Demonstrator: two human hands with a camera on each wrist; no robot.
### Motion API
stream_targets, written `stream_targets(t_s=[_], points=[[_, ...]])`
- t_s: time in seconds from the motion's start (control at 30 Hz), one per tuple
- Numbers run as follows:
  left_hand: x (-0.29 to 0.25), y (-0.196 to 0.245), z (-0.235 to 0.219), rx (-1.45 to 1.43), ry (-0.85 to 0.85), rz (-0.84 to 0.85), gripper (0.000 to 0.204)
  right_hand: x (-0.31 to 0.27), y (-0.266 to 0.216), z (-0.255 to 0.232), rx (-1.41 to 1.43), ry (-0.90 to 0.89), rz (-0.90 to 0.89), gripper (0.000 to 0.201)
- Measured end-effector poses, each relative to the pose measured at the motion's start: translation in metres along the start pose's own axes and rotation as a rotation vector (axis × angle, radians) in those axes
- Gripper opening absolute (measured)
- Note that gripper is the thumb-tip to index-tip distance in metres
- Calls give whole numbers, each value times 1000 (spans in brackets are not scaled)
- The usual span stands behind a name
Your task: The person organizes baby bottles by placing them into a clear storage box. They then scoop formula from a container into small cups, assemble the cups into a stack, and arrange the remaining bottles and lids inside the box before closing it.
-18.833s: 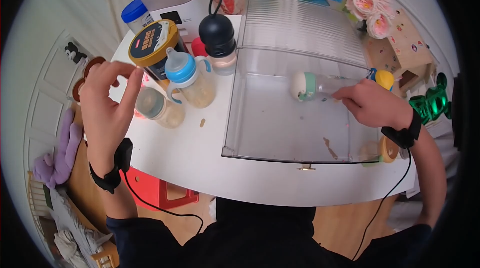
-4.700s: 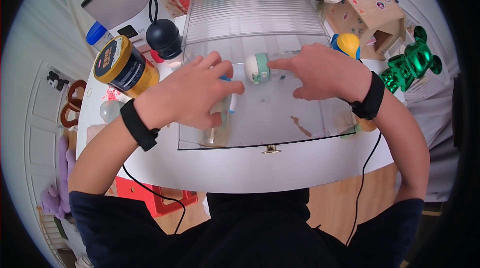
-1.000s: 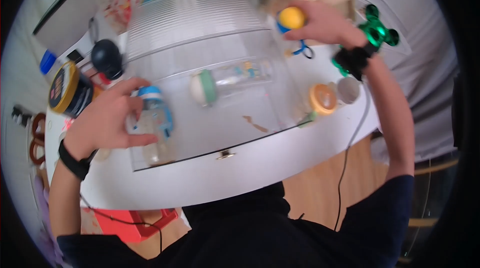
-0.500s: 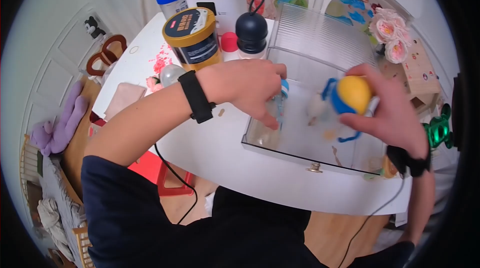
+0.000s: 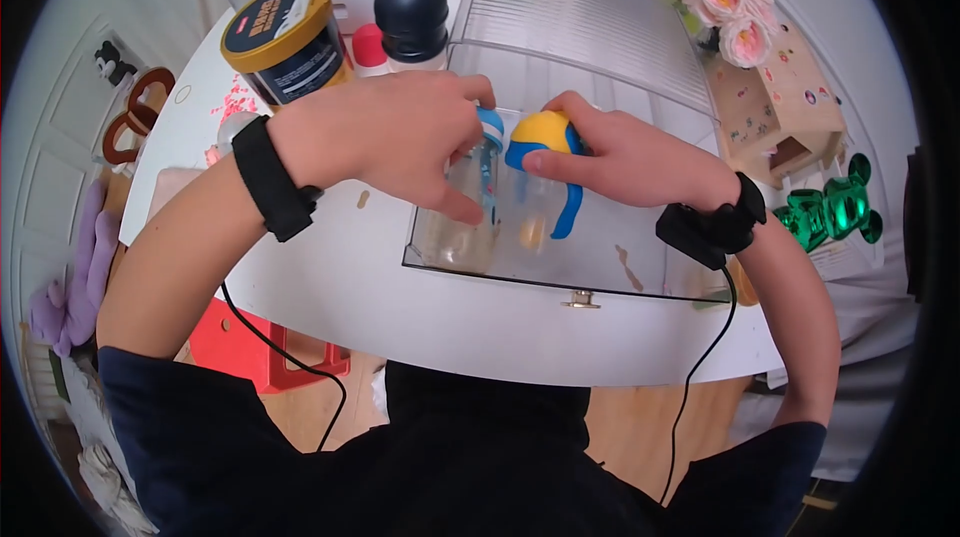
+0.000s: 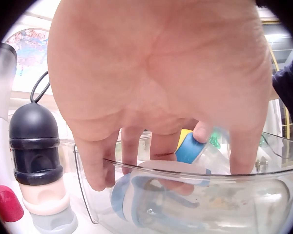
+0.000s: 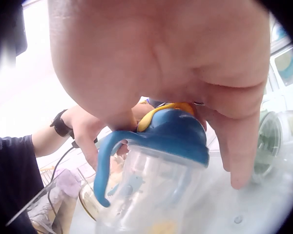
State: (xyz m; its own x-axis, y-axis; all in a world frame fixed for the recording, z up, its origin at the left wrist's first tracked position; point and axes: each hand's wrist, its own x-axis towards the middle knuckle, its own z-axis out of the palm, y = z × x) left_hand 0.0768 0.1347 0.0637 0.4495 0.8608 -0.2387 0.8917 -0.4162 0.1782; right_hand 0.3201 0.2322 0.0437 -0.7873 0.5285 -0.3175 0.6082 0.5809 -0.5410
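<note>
One baby bottle (image 5: 466, 237) is gripped by the left hand (image 5: 385, 137) and one sippy cup (image 5: 541, 133) by the right hand (image 5: 640, 157), fingers bent, palms down.

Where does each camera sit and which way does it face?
Head: worn on the head, looking forward and down at the clear box; left hand, right hand and dark sleeves show.
Left wrist: looks past the left palm at the lying bottle; right fingertip beyond.
Right wrist: looks past the right palm at the gripped cup; left hand beyond.
Head and left wrist share the black container.
</note>
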Motion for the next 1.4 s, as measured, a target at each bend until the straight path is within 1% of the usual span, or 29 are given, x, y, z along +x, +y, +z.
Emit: stream_targets(t_s=[0.1,0.2,0.3,0.4,0.5,0.6,0.63,0.73,0.83,0.9,1.03,1.2,1.27,1.33,1.4], points=[[0,1,1,4,6,-7,54,4,9,13,-91,49,-41,63],[-2,1,5,10,55,22,54,9,28,20,-114,110,-183,58],[-2,2,4,-21,36,-6,54,8,33,24,-124,354,-340,48],[-1,-2,7,-14,76,36,53,-13,14,2,-284,422,-214,42],[-2,0,4,-32,53,23,53,-24,0,-7,-260,135,141,41],[-3,-2,7,-20,85,61,53,-27,7,17,-253,135,53,53],[-2,-1,7,-17,73,52,52,-26,3,17,-239,58,77,61],[-2,2,4,-5,46,38,52,-25,-3,20,-248,33,137,62],[-3,0,5,-3,55,51,51,-26,4,20,-138,135,21,56],[-3,-2,7,-14,69,61,51,-27,2,22,-151,165,-9,57],[-2,0,4,-29,35,39,51,-26,9,32,-175,222,-49,60],[-3,-1,7,-28,71,65,51,-25,9,37,-10,388,54,62],[-3,-1,5,-36,68,63,50,-22,8,35,92,395,120,65],[-2,0,4,-51,61,60,50,-19,7,27,238,325,233,70],[-2,-1,3,-70,50,54,50,-20,8,20,441,241,275,75]])
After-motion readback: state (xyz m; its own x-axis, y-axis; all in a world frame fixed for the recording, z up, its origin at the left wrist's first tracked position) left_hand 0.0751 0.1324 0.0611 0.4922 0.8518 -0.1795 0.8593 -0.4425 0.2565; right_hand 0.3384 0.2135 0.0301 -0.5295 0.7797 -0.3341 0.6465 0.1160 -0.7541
